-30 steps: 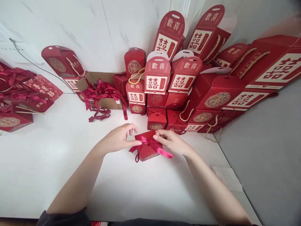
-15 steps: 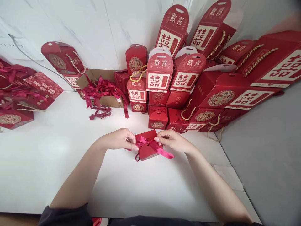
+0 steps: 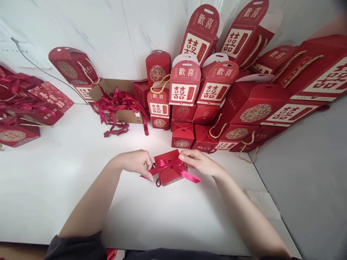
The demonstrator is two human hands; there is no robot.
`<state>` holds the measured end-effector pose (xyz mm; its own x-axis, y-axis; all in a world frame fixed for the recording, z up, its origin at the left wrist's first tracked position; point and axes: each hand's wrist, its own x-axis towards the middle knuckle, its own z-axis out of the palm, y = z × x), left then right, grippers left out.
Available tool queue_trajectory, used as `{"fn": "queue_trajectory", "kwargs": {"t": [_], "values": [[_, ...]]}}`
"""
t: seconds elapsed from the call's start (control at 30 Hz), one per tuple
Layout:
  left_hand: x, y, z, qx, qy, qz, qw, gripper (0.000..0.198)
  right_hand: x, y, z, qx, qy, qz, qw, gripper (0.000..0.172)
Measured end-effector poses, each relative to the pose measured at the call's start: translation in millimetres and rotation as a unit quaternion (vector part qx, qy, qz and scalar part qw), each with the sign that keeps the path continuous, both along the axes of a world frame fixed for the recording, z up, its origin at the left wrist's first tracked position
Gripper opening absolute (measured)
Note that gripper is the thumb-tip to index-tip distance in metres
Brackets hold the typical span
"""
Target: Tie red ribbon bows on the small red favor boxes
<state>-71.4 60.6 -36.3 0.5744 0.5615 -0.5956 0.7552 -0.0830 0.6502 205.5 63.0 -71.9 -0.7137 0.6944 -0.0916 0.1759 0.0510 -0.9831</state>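
Note:
A small red gift box [image 3: 171, 177] stands on the white table in front of me, with a satin ribbon bow [image 3: 168, 165] tied over its top. One ribbon tail hangs to the front right; the other runs left under my left thumb. My left hand [image 3: 138, 164] is beside the box's left side, thumb and fingers parted, apart from the bow's knot. On the other side, my right hand [image 3: 197, 161] has its thumb and index finger closed at the bow's right loop by the box's edge. Its other fingers are partly hidden.
Behind the box stand stacked red gift boxes [image 3: 185, 88] with rope handles. A cardboard box [image 3: 127, 116] overflows with loose ribbons [image 3: 119, 103]. More ribboned boxes [image 3: 18, 133] are at the left. A grey wall [image 3: 306, 166] bounds the table's right side.
My left hand has let go of the bow's left side and drawn back slightly left, its fingers parting. The bow's left loop now shows fully. My right hand has barely moved.

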Motion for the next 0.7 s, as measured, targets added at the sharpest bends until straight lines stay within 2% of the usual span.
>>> {"fn": "queue_trajectory", "kwargs": {"t": [0.07, 0.17, 0.23, 0.33, 0.43, 0.5, 0.53, 0.6, 0.7], "values": [[-4.6, -4.1, 8.8, 0.045, 0.027, 0.026, 0.998, 0.037, 1.8, -0.3, 4.4, 0.005, 0.011, -0.031, 0.999, 0.040], [-6.6, -11.5, 23.1, 0.137, 0.026, 0.112, 0.984, 0.042, 4.9, -6.5, 16.4, 0.062, 0.014, -0.119, 0.991, 0.034], [-3.6, -16.4, 31.6, 0.167, -0.004, 0.138, 0.976, 0.040, 7.9, -18.2, 29.6, 0.124, 0.025, -0.176, 0.976, 0.027], [2.9, -22.3, 40.7, 0.172, -0.044, 0.129, 0.976, 0.034, 14.1, -48.4, 60.0, 0.262, 0.046, -0.217, 0.939, 0.021], [5.6, -25.8, 45.0, 0.180, -0.036, 0.096, 0.978, 0.033, 17.5, -84.0, 100.3, 0.448, 0.022, -0.203, 0.870, 0.029], [5.2, -27.1, 46.1, 0.190, -0.022, 0.084, 0.978, 0.033, 14.9, -103.4, 125.3, 0.499, -0.068, -0.185, 0.844, 0.031], [4.8, -27.6, 46.3, 0.197, -0.019, 0.081, 0.977, 0.033, 12.2, -110.8, 134.7, 0.510, -0.100, -0.199, 0.831, 0.032], [4.0, -28.6, 45.6, 0.217, -0.022, 0.077, 0.973, 0.030, 5.3, -120.6, 144.8, 0.517, -0.126, -0.208, 0.821, 0.032], [3.3, -31.0, 42.2, 0.224, -0.031, 0.089, 0.970, 0.025, -3.4, -124.6, 140.8, 0.511, -0.073, -0.143, 0.844, 0.025]]}}
